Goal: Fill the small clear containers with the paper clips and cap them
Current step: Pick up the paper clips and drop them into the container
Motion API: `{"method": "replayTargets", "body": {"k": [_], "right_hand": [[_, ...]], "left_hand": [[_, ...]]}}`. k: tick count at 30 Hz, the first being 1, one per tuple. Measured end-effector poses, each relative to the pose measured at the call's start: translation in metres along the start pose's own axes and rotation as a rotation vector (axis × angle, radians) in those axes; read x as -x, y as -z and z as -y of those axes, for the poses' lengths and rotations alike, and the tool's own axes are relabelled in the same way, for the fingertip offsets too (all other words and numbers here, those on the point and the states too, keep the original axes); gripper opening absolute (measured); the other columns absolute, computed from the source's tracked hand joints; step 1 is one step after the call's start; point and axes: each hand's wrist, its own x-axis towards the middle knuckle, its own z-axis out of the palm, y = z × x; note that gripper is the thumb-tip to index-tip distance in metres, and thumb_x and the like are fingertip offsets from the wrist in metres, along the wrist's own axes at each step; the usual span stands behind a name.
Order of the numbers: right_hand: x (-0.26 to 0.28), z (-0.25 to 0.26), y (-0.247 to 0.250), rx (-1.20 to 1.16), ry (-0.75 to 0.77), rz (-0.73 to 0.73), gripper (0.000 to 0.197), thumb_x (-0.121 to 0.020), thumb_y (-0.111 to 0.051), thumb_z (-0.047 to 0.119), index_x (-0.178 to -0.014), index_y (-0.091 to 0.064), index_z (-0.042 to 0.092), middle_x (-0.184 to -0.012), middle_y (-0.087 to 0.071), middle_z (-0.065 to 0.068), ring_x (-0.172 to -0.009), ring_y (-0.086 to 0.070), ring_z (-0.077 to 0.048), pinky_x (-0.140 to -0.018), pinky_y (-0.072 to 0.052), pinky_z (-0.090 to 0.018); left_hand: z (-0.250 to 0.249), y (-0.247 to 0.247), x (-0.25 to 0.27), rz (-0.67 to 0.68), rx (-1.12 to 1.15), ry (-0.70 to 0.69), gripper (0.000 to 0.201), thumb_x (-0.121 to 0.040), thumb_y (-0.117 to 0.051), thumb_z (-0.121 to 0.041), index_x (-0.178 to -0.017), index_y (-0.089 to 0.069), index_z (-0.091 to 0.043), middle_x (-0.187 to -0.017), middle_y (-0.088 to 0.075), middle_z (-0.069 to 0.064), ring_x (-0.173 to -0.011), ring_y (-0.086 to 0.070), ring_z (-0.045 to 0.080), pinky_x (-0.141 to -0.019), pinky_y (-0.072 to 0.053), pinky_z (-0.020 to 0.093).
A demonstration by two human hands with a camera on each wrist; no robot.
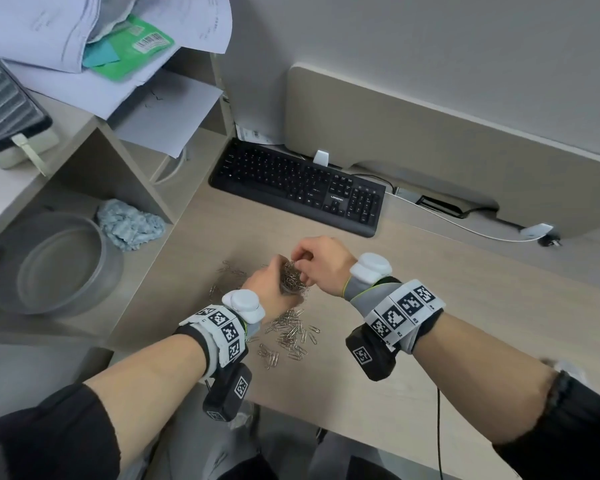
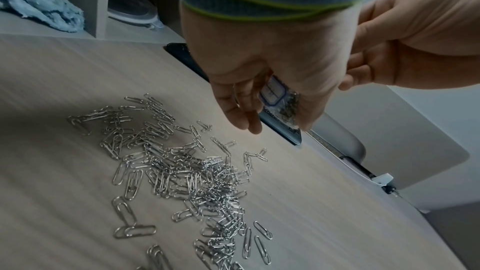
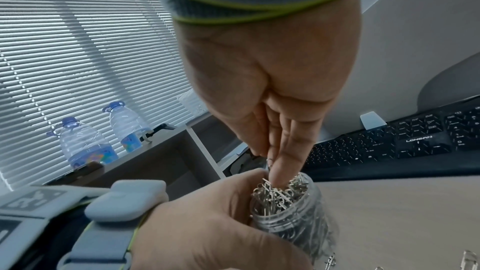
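Note:
My left hand (image 1: 265, 287) grips a small clear container (image 1: 293, 282) just above the desk. The container is open at the top and packed to the rim with silver paper clips (image 3: 279, 192). My right hand (image 1: 317, 261) is over its mouth, fingertips (image 3: 279, 169) down among the clips, pinching a paper clip. In the left wrist view the container (image 2: 281, 100) shows a blue-edged label between my left hand's fingers (image 2: 233, 114). Loose paper clips (image 1: 290, 336) lie scattered on the desk below my hands, seen as a wide pile (image 2: 187, 171) in the left wrist view. No cap is in view.
A black keyboard (image 1: 298, 185) lies behind my hands, with a white cable (image 1: 447, 220) running right. A grey round bowl (image 1: 59, 265) and a blue cloth (image 1: 129, 220) sit in the shelf unit at left. Papers (image 1: 84, 46) are piled on top of it.

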Motion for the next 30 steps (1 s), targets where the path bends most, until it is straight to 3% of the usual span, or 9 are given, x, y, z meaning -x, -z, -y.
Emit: {"method": "replayTargets", "body": {"k": [3,8,10,14,19,25,30], "right_hand": [[0.002,0.002,0.001,0.001,0.016,0.005,0.013,-0.088,-0.057,0.005,-0.092,-0.067,0.013,-0.062,-0.060,0.005,-0.055,-0.058,-0.014,-0.068,-0.056,-0.035],[0.003,0.005,-0.003,0.104,0.079,0.008,0.010,-0.084,-0.064,0.010,-0.093,-0.068,0.014,-0.086,-0.065,0.000,-0.073,-0.053,-0.015,-0.072,-0.045,-0.028],[0.006,0.009,-0.010,0.209,0.124,0.041,0.008,-0.083,-0.066,0.012,-0.091,-0.067,0.013,-0.093,-0.064,-0.004,-0.083,-0.054,-0.019,-0.079,-0.046,-0.031],[0.009,0.016,-0.013,0.251,0.151,0.001,0.005,-0.083,-0.064,0.013,-0.088,-0.064,0.012,-0.089,-0.060,-0.002,-0.086,-0.056,-0.023,-0.080,-0.047,-0.038],[0.004,0.017,-0.006,0.254,0.120,-0.018,0.029,-0.086,-0.068,0.026,-0.113,-0.058,0.019,-0.086,-0.056,0.006,-0.087,-0.054,-0.018,-0.078,-0.046,-0.034],[0.008,0.013,-0.013,0.284,0.188,-0.054,0.012,-0.086,-0.065,0.019,-0.098,-0.061,0.017,-0.086,-0.054,0.005,-0.082,-0.054,-0.019,-0.075,-0.045,-0.033],[0.009,0.018,-0.009,0.259,0.210,-0.072,0.012,-0.091,-0.062,0.028,-0.094,-0.065,0.016,-0.084,-0.056,0.006,-0.080,-0.053,-0.017,-0.074,-0.044,-0.032]], "left_hand": [[-0.002,0.002,0.002,0.001,0.005,-0.010,0.062,-0.068,-0.074,-0.039,-0.117,-0.040,-0.023,-0.091,-0.066,0.004,-0.081,-0.063,0.030,-0.071,-0.053,0.040],[-0.002,0.009,0.006,-0.022,0.038,-0.011,0.055,-0.068,-0.075,-0.036,-0.111,-0.042,-0.025,-0.087,-0.065,0.001,-0.077,-0.063,0.027,-0.067,-0.052,0.035],[-0.002,0.011,0.009,-0.007,0.032,-0.026,0.052,-0.069,-0.075,-0.035,-0.108,-0.043,-0.024,-0.086,-0.065,0.000,-0.076,-0.063,0.026,-0.068,-0.054,0.038],[0.002,0.016,0.014,0.001,0.027,-0.026,0.054,-0.068,-0.075,-0.039,-0.110,-0.043,-0.026,-0.087,-0.067,0.000,-0.077,-0.065,0.026,-0.070,-0.055,0.041],[0.001,0.025,0.018,0.000,0.020,-0.051,0.061,-0.070,-0.076,-0.038,-0.117,-0.041,-0.023,-0.091,-0.065,0.000,-0.079,-0.064,0.024,-0.070,-0.054,0.037],[0.001,0.030,0.021,-0.009,0.027,-0.045,0.060,-0.066,-0.075,-0.040,-0.114,-0.041,-0.028,-0.089,-0.065,-0.002,-0.076,-0.064,0.022,-0.068,-0.054,0.037],[0.000,0.031,0.023,-0.041,0.044,-0.052,0.058,-0.066,-0.075,-0.041,-0.112,-0.042,-0.029,-0.088,-0.066,-0.002,-0.076,-0.065,0.022,-0.069,-0.055,0.039]]}}
